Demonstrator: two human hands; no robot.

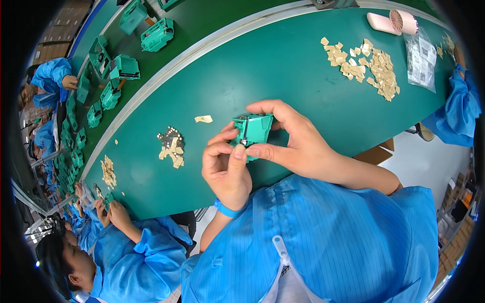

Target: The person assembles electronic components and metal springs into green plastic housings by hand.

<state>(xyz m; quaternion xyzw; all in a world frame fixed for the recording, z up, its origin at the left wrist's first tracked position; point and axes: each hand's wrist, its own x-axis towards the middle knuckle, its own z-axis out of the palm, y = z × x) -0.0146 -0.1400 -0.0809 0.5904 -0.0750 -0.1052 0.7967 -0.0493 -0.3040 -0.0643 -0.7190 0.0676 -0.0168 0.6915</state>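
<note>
- Green counter; darker conveyor past counter's far edge.
- Beige scrap pile toward counter's right end, blue-clad co-worker at its left.
- Housing: boxy green plastic, dark strip down one side.
- Location: over counter, gripped by my left hand and right hand.

The left hand and right hand are covering parts of the green case, tan scraps are partly hiding black pieces, the table is blocking most of a cardboard box, and distant cases are appearing too small to make out.
</note>
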